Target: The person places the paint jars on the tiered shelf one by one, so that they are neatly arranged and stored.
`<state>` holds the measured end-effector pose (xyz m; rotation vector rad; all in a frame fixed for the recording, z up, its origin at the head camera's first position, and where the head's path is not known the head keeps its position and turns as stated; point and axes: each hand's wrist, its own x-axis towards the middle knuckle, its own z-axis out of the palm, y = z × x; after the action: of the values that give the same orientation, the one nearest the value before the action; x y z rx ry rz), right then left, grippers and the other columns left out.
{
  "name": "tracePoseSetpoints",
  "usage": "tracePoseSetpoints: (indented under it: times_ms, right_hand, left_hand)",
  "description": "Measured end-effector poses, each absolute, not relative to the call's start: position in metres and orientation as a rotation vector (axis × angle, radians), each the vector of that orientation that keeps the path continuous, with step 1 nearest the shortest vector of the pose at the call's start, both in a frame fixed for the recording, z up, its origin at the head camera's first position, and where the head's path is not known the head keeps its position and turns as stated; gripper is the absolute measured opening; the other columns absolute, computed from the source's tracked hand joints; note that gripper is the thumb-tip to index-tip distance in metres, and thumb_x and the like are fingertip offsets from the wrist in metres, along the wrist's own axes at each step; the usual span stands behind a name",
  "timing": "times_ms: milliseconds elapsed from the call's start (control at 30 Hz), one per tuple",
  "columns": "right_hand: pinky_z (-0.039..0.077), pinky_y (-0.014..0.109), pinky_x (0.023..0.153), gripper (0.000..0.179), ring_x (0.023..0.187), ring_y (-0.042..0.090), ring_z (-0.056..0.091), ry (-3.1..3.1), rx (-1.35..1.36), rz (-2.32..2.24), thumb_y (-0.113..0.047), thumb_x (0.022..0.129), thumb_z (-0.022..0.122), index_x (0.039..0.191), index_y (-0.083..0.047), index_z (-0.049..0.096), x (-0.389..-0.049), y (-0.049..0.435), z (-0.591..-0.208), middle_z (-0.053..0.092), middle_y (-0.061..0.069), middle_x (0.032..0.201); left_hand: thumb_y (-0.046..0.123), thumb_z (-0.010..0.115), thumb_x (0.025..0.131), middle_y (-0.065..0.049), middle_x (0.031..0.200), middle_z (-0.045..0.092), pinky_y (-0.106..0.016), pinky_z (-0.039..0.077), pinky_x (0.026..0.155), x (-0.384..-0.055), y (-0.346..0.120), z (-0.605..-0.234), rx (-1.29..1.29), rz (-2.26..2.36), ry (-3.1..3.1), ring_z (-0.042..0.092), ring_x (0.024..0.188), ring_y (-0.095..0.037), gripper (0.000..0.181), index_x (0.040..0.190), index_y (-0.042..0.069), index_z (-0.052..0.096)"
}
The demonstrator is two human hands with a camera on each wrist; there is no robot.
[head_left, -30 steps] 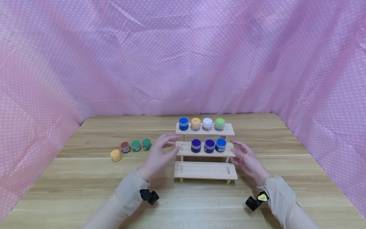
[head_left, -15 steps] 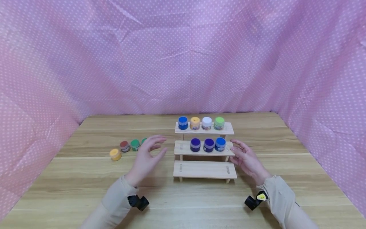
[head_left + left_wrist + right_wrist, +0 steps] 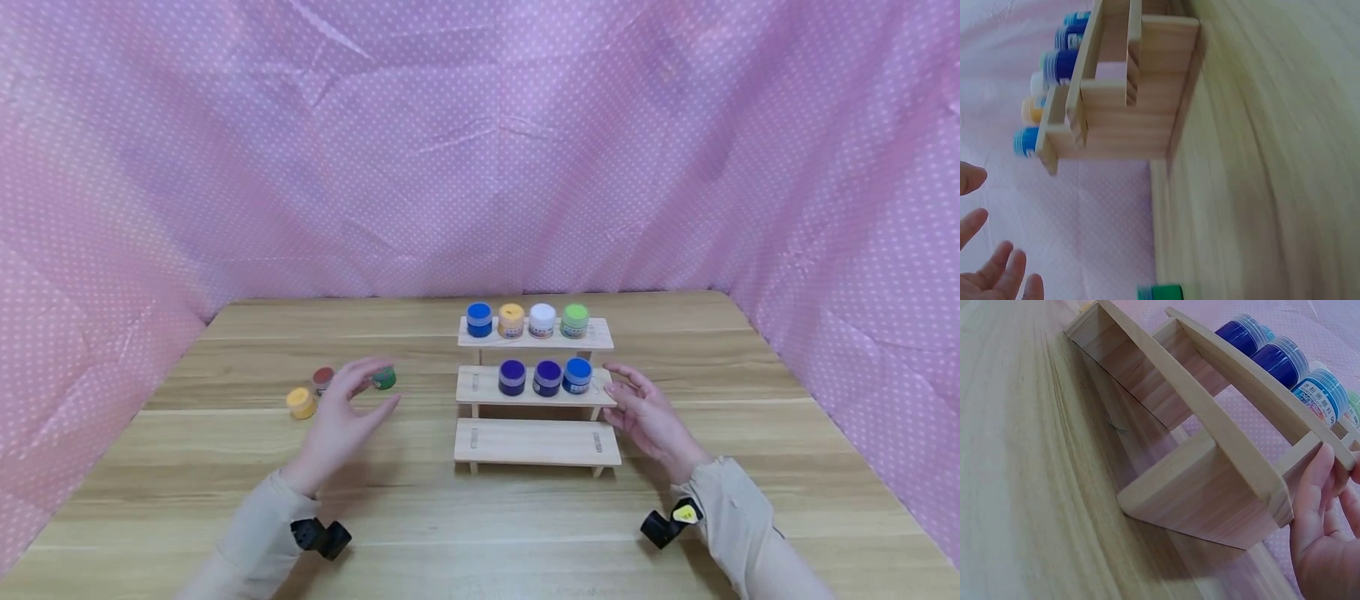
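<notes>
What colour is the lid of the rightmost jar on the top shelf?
The lid is light green; the head view shows it best.

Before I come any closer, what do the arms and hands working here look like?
They are a person's: the left hand and right hand are both bare. The left sleeve and right sleeve are plain beige and creased. Each wrist wears a small black camera, and the right one's mount has a yellow label, too small to read.
</notes>
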<state>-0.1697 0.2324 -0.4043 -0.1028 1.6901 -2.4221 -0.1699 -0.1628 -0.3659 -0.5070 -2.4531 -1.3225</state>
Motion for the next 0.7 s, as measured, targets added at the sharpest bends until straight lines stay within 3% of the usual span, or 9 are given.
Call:
tracePoseSetpoints:
  times_ms: [67, 167, 300, 400, 467, 633, 700]
  right_hand:
    - [0.054, 0.016, 0.069, 0.027, 0.072, 0.003, 0.061, 1.694, -0.088, -2.423, -0.008, 0.097, 0.050, 0.123, -0.016, 0.045, -0.170, 0.232, -0.404, 0.062, -0.007, 0.094]
    - [0.054, 0.016, 0.069, 0.026, 0.072, 0.002, 0.060, 1.710, -0.078, -2.415, -0.008, 0.097, 0.051, 0.121, -0.018, 0.047, -0.169, 0.231, -0.404, 0.061, -0.007, 0.094]
    - [0.054, 0.015, 0.069, 0.026, 0.073, 0.003, 0.060, 1.722, -0.082, -2.403, -0.007, 0.097, 0.050, 0.120, -0.019, 0.047, -0.169, 0.231, -0.404, 0.062, -0.007, 0.095]
    - [0.053, 0.015, 0.068, 0.025, 0.074, 0.003, 0.061, 1.738, -0.067, -2.395, -0.006, 0.098, 0.049, 0.119, -0.019, 0.046, -0.169, 0.231, -0.404, 0.064, -0.007, 0.094]
    - [0.053, 0.015, 0.068, 0.026, 0.074, 0.003, 0.061, 1.752, -0.050, -2.390, -0.006, 0.097, 0.049, 0.119, -0.019, 0.046, -0.169, 0.231, -0.404, 0.064, -0.007, 0.092]
    - [0.053, 0.015, 0.068, 0.030, 0.074, 0.003, 0.061, 1.742, -0.061, -2.403, -0.007, 0.097, 0.051, 0.124, -0.014, 0.043, -0.168, 0.230, -0.404, 0.064, -0.007, 0.092]
    - [0.053, 0.015, 0.068, 0.029, 0.074, 0.003, 0.061, 1.733, -0.074, -2.409, -0.007, 0.097, 0.051, 0.124, -0.015, 0.043, -0.168, 0.231, -0.404, 0.064, -0.007, 0.092]
  left_hand:
    - [-0.001, 0.070, 0.081, -0.019, 0.131, 0.048, -0.047, 0.044, 0.099, -0.170, -0.170, -0.365, -0.460, -1.357, -2.462, 0.045, 0.119, -0.029, 0.043, 0.122, 0.000, 0.057]
    - [-0.001, 0.068, 0.083, -0.023, 0.134, 0.041, -0.038, 0.044, 0.101, -0.170, -0.182, -0.363, -0.390, -1.394, -2.467, 0.041, 0.121, -0.031, 0.042, 0.123, -0.003, 0.055]
    - [0.003, 0.066, 0.086, -0.019, 0.135, 0.040, -0.025, 0.043, 0.098, -0.170, -0.199, -0.363, -0.273, -1.381, -2.483, 0.043, 0.116, -0.018, 0.041, 0.125, -0.002, 0.054]
    - [0.007, 0.065, 0.089, -0.013, 0.135, 0.042, -0.038, 0.044, 0.101, -0.169, -0.209, -0.362, -0.171, -1.395, -2.488, 0.040, 0.112, -0.002, 0.040, 0.126, -0.001, 0.053]
    - [0.011, 0.064, 0.090, -0.011, 0.135, 0.042, -0.047, 0.041, 0.104, -0.168, -0.213, -0.363, -0.119, -1.410, -2.492, 0.038, 0.115, -0.002, 0.040, 0.127, 0.000, 0.052]
    - [0.013, 0.064, 0.091, -0.017, 0.140, 0.037, -0.056, 0.033, 0.108, -0.165, -0.223, -0.365, -0.058, -1.463, -2.469, 0.033, 0.130, -0.029, 0.044, 0.129, -0.003, 0.049]
    - [0.011, 0.063, 0.091, -0.019, 0.140, 0.035, -0.057, 0.031, 0.109, -0.166, -0.227, -0.366, -0.036, -1.466, -2.453, 0.031, 0.131, -0.034, 0.044, 0.129, -0.004, 0.049]
